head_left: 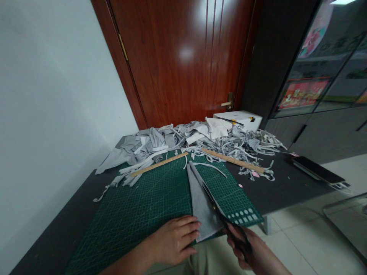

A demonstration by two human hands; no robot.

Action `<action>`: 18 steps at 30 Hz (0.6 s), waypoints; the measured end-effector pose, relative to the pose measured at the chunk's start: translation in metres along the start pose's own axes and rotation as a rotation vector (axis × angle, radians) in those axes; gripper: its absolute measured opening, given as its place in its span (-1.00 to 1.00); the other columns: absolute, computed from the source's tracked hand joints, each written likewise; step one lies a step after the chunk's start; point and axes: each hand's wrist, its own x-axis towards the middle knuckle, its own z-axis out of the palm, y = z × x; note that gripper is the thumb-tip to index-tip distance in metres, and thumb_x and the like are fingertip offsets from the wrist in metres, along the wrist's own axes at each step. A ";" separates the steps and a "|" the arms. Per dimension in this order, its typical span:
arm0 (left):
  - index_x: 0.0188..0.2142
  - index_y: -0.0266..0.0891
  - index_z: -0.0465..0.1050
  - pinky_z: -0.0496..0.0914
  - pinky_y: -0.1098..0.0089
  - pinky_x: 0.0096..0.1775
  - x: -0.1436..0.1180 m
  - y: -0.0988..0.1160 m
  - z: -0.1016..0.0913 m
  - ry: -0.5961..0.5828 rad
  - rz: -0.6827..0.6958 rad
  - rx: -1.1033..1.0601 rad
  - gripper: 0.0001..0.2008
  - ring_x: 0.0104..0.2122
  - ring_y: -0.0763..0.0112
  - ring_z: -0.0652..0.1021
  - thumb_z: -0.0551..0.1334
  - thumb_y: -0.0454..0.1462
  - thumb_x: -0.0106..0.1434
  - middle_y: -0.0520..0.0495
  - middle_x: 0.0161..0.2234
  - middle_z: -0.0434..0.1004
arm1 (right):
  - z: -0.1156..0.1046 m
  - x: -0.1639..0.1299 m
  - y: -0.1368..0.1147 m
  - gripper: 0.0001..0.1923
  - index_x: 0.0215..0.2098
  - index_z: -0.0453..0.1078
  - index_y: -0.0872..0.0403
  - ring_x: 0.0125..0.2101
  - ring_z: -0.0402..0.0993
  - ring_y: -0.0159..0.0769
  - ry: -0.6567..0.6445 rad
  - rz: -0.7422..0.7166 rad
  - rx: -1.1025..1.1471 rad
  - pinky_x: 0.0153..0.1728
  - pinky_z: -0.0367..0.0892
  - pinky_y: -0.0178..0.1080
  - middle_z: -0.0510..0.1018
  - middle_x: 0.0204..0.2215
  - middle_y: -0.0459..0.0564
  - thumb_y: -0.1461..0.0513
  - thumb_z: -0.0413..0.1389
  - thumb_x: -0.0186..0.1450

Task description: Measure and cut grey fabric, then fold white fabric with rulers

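Note:
A narrow grey piece of fabric lies on a green cutting mat, running away from me. My left hand rests flat on the mat, its fingertips pressing the fabric's near left edge. My right hand grips the handles of dark scissors at the mat's near right corner. The scissor blades lie along the fabric's right edge, pointing away from me.
A heap of grey fabric strips and scraps covers the far end of the dark table. Two wooden rulers lie before it. A white box stands behind, a dark phone at the right edge. Behind is a wooden door.

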 end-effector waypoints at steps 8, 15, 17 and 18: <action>0.03 -0.22 0.39 0.20 0.11 0.15 0.036 -0.027 0.012 -0.038 -0.037 -0.082 -0.64 0.13 0.25 0.36 0.14 -0.12 0.32 -0.17 0.10 0.41 | -0.019 0.027 -0.042 -0.58 -0.42 0.31 0.11 -0.69 0.07 -0.60 -0.014 -0.047 -0.052 -0.69 -0.16 -0.47 0.31 -0.62 -0.24 -0.03 0.29 0.03; -0.09 -0.28 0.44 0.33 0.25 0.05 0.044 -0.029 0.014 0.012 0.009 0.016 -0.79 -0.11 0.31 0.48 0.12 -0.28 0.33 -0.15 -0.15 0.51 | -0.033 0.008 -0.040 -0.60 -0.42 0.34 0.10 -0.71 0.10 -0.60 0.070 -0.054 -0.064 -0.72 -0.13 -0.49 0.34 -0.63 -0.22 -0.01 0.31 0.01; -0.12 -0.27 0.45 0.34 0.28 0.03 0.045 -0.026 0.012 0.011 0.032 0.044 -0.80 -0.16 0.34 0.48 0.09 -0.30 0.35 -0.11 -0.23 0.52 | -0.040 -0.014 -0.023 -0.59 -0.37 0.40 0.08 -0.69 0.20 -0.55 0.097 -0.026 -0.067 -0.73 -0.05 -0.48 0.40 -0.61 -0.17 -0.01 0.33 -0.01; -0.14 -0.27 0.45 0.34 0.29 0.03 0.045 -0.024 0.012 0.023 0.043 0.059 -0.80 -0.18 0.35 0.48 0.08 -0.31 0.36 -0.10 -0.24 0.52 | -0.044 -0.026 -0.013 -0.57 -0.33 0.43 0.06 -0.62 0.32 -0.48 0.124 -0.017 -0.057 -0.71 0.06 -0.46 0.46 -0.57 -0.12 -0.01 0.35 -0.04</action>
